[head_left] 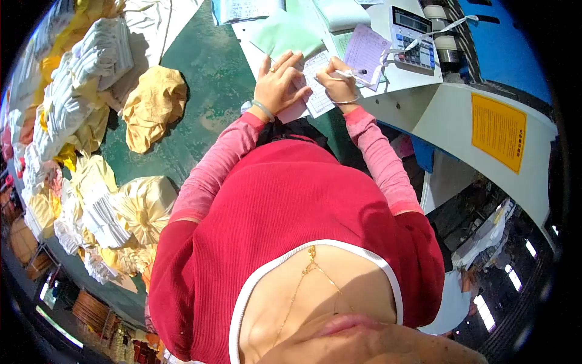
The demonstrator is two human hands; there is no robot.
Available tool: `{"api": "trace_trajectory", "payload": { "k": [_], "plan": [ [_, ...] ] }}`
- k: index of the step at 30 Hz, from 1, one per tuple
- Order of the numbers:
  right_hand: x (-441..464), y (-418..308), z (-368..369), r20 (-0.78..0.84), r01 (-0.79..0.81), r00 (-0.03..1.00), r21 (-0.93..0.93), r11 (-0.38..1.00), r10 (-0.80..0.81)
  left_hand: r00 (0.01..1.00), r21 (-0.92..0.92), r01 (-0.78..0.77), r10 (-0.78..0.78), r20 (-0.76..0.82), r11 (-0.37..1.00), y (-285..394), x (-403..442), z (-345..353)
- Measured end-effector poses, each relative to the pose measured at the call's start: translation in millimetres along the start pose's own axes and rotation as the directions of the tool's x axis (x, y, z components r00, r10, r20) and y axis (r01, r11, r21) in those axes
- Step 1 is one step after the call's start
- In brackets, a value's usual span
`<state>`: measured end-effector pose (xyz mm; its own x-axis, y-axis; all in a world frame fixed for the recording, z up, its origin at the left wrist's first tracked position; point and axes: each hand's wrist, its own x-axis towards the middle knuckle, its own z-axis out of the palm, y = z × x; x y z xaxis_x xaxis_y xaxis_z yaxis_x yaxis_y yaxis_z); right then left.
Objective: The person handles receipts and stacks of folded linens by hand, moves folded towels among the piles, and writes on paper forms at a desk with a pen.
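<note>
On a white form with printed lines (317, 102), my right hand (338, 84) is closed round a white pen (346, 73). My left hand (281, 85) rests just left of the form, its fingers apart over the edge of the papers, holding nothing. A green sheet (287, 37) lies above my left hand. Beside my right hand is a purple written slip (367, 51). A calculator (412, 39) with a white cord across it sits farther right.
Folded white and yellow cloth (97, 54) is piled at the left, with a crumpled yellow cloth (156, 108) on the green floor (209, 91). A white machine panel (461, 115) bears an orange label. Another person's white clothing (447, 303) shows at lower right.
</note>
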<state>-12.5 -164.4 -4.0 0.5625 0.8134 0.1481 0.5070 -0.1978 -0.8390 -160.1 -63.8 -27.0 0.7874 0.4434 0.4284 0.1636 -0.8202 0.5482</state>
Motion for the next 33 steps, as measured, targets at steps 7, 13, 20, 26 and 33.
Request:
{"api": "trace_trajectory", "payload": {
  "k": [7, 13, 20, 26, 33],
  "plan": [
    [0.1, 4.0, 1.7, -0.026, 0.002, 1.0, -0.013, 1.0, -0.002, 1.0, -0.009, 0.003, -0.003, 0.012, 1.0, 1.0, -0.1, -1.4],
    [-0.8, -0.2, -2.3, 0.002, -0.018, 1.0, 0.038, 0.999, 0.017, 1.0, -0.006, 0.007, -0.007, 0.014, 1.0, 1.4, -0.9, -1.9],
    [-3.8, -7.2, -11.3, 0.048, -0.051, 0.998, 0.035, 0.998, 0.049, 1.0, -0.024, 0.009, -0.008, 0.014, 1.0, 2.3, 1.1, -2.4],
    [-2.2, -10.4, -11.7, 0.078, -0.083, 0.994, 0.036, 0.996, 0.08, 1.0, -0.019, -0.002, 0.002, 0.005, 1.0, 2.1, 1.1, -2.9],
    [-2.4, -1.5, -8.1, 0.104, -0.016, 0.994, -0.073, 0.997, 0.023, 1.0, -0.002, -0.005, 0.005, 0.009, 1.0, 0.4, -0.1, -1.5]
  ]
}}
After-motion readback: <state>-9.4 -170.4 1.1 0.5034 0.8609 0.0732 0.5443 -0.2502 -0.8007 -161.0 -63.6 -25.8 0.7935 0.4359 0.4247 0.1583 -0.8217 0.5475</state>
